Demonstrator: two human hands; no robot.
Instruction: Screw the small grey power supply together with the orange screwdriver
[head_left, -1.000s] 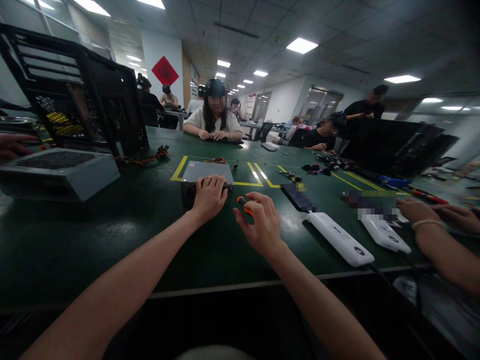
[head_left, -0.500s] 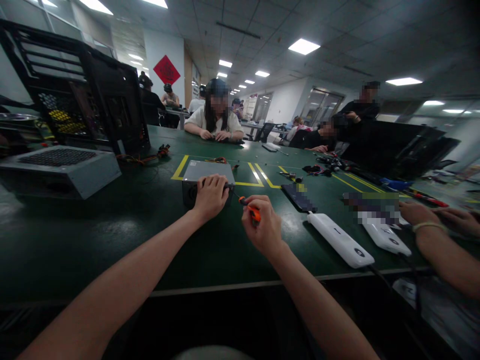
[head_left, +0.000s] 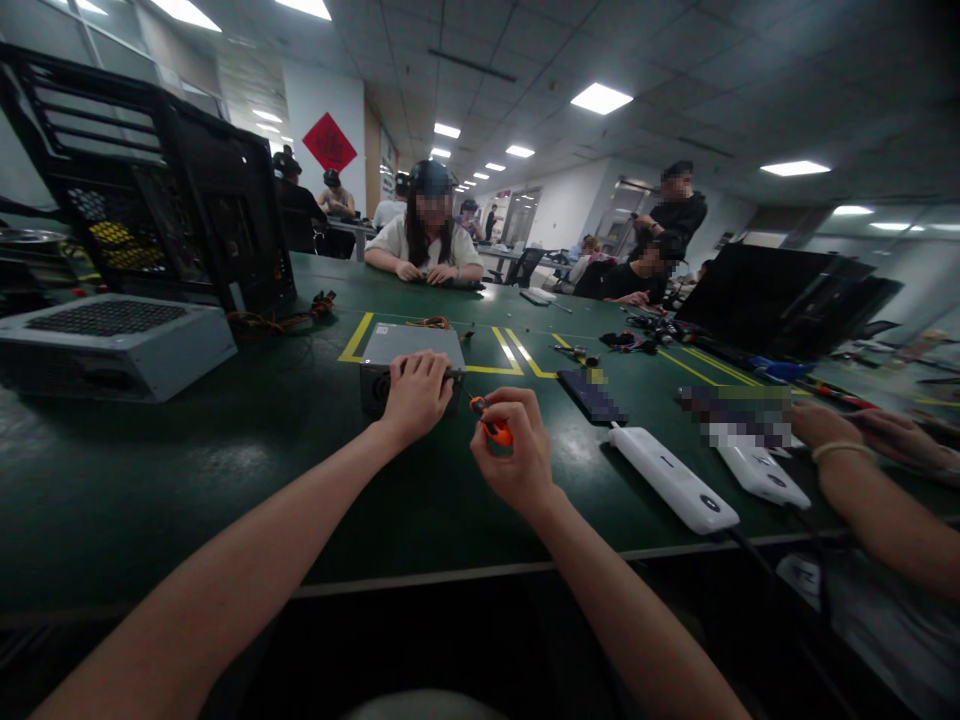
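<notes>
A grey computer power supply (head_left: 412, 342) sits on the green table in front of me. My left hand (head_left: 417, 396) grips its near right part, with the fingers laid over the top edge. In my right hand (head_left: 517, 450) is a screwdriver (head_left: 498, 432) with an orange and black handle, pinched between closed fingers. Its thin shaft points up and left at the right front corner of the power supply. Whether the tip touches a screw I cannot tell, because it is too small and partly hidden by my left fingers. Cables (head_left: 431, 323) lie behind the power supply.
On the left stand an open black computer case (head_left: 247, 215) and a second power supply (head_left: 180, 350). To the right lie a phone (head_left: 592, 398), white power banks (head_left: 671, 478) and loose cables (head_left: 637, 340). A co-worker's hands (head_left: 825, 430) work at the far right; another person sits opposite.
My right hand has moved slightly left and turned with the screwdriver, closer to the power supply. The left hand keeps its place on it. The view has shifted a little.
</notes>
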